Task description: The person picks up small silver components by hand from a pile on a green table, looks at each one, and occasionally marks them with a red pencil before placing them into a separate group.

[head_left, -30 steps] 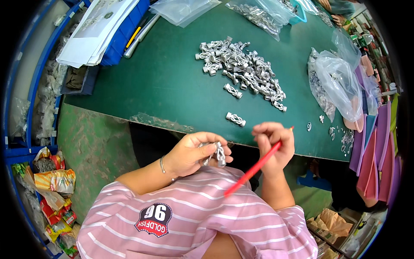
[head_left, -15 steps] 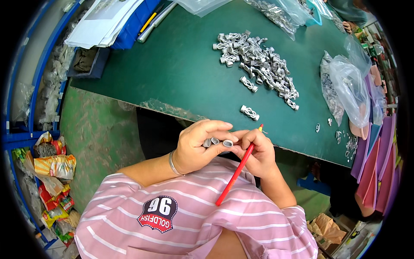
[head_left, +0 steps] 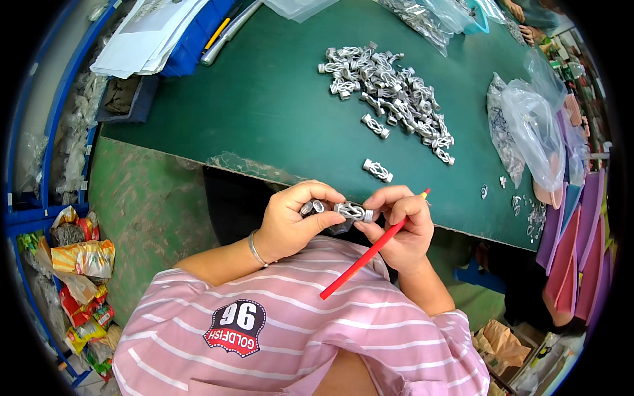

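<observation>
Between both hands, in front of my chest, is a silver twisted open-work metal piece [head_left: 353,211] with ribbed ends. My left hand [head_left: 294,214] pinches its left end with thumb and forefinger. More silver metal pieces [head_left: 312,207] stick out of the curled fingers of that hand. My right hand [head_left: 403,228] grips the right end with its fingertips. It also keeps a slim red pencil-like stick [head_left: 363,267], slanting down toward my shirt. A lone metal piece of the same kind [head_left: 377,170] lies on the green table, beyond the hands.
A heap of similar metal pieces [head_left: 389,92] covers the table's far middle. Clear plastic bags [head_left: 531,132] and small scattered bits [head_left: 535,221] lie at the right. Papers [head_left: 148,36] and a blue bin [head_left: 191,43] stand far left. Another person's hand [head_left: 526,34] shows at the far right.
My hands have moved slightly apart, and the twisted piece now shows lengthwise between them. The red stick has shifted with my right hand and leans more. The view has moved slightly.
</observation>
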The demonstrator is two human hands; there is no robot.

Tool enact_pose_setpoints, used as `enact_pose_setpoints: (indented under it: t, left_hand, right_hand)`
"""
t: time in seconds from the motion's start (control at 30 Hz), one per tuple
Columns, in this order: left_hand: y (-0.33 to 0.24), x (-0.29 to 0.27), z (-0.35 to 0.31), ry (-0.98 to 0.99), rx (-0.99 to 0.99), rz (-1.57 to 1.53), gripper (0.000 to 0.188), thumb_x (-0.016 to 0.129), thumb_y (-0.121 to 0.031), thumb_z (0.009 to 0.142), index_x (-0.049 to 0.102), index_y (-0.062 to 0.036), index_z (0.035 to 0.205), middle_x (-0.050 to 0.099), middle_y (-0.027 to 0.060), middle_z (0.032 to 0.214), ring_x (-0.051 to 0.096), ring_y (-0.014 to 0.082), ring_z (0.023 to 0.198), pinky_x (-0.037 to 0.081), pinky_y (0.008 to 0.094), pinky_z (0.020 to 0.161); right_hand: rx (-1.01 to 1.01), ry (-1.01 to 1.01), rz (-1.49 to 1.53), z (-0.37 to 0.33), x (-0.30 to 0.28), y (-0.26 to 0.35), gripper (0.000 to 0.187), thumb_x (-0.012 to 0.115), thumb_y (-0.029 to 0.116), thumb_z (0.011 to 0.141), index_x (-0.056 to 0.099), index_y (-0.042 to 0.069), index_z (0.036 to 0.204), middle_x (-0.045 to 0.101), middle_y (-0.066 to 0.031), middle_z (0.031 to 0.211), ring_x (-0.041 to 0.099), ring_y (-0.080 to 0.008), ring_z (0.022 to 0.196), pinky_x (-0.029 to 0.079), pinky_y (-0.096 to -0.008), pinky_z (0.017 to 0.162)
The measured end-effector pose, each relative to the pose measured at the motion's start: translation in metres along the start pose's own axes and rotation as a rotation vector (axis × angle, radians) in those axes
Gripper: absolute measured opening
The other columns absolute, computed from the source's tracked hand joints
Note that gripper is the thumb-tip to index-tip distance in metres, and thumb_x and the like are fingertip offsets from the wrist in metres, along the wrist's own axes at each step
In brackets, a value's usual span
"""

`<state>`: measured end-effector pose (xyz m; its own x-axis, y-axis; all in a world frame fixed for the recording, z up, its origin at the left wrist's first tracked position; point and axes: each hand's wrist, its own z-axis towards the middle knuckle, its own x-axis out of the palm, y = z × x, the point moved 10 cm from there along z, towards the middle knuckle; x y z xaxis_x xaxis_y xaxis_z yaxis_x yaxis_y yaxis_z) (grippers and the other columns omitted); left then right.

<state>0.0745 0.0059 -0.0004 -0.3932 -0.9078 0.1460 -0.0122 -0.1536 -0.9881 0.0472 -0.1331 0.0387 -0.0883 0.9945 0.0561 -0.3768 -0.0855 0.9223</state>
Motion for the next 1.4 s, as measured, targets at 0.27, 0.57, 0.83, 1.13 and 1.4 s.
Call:
enact_pose_setpoints:
  t: [0.27, 0.57, 0.83, 1.13, 1.4]
  left_hand:
    - [0.061, 0.016, -0.029, 0.227, -0.593, -0.582, 0.018, 0.06, -0.002, 0.08, 0.049, 0.0011, 0.095, 0.062, 0.0187, 0.083, 0.062, 0.0182, 0.061, 0.045, 0.0205, 0.041]
    - [0.14, -0.016, -0.032, -0.016, -0.827, -0.211, 0.032, 0.06, -0.01, 0.081, 0.051, -0.0006, 0.11, 0.053, 0.0087, 0.109, 0.053, 0.0145, 0.095, 0.04, 0.0315, 0.088]
    - [0.031, 0.018, -0.005, 0.255, -0.499, -0.148, 0.029, 0.057, -0.006, 0.085, 0.051, 0.0014, 0.112, 0.06, 0.0073, 0.083, 0.057, 0.0082, 0.063, 0.047, 0.0182, 0.053]
    - [-0.019, 0.017, 0.032, 0.084, 0.017, -0.004, 0.018, 0.057, 0.001, 0.083, 0.058, 0.0037, 0.101, 0.059, 0.0085, 0.089, 0.059, 0.0121, 0.073, 0.051, 0.0223, 0.065]
    - [0.02, 0.03, 0.026, 0.137, -0.518, -0.729, 0.026, 0.049, -0.011, 0.09, 0.051, 0.0021, 0.111, 0.057, 0.0132, 0.101, 0.061, 0.0181, 0.086, 0.054, 0.0277, 0.069]
  right_hand:
    - [0.038, -0.183, -0.241, 0.008, -0.049, 0.002, 0.027, 0.064, -0.007, 0.075, 0.04, 0.005, 0.074, 0.06, -0.0148, 0.09, 0.053, -0.0098, 0.07, 0.045, -0.0215, 0.061]
    - [-0.054, -0.013, -0.869, 0.026, -0.032, 0.0, 0.031, 0.068, -0.008, 0.064, 0.041, 0.004, 0.073, 0.059, -0.0104, 0.081, 0.053, -0.0239, 0.069, 0.042, -0.032, 0.063]
    - [0.106, -0.097, -0.135, 0.014, -0.034, -0.011, 0.032, 0.067, -0.01, 0.07, 0.04, 0.006, 0.073, 0.057, -0.0109, 0.088, 0.051, -0.009, 0.065, 0.044, -0.0223, 0.056]
    - [0.02, -0.171, 0.023, 0.013, -0.032, 0.001, 0.032, 0.064, -0.012, 0.072, 0.038, 0.006, 0.077, 0.055, -0.0167, 0.096, 0.059, -0.0192, 0.083, 0.05, -0.0276, 0.07]
    - [-0.164, 0.037, -0.086, 0.032, -0.004, 0.039, 0.034, 0.068, -0.009, 0.068, 0.038, 0.005, 0.073, 0.06, -0.0185, 0.089, 0.062, -0.0253, 0.08, 0.051, -0.0321, 0.067]
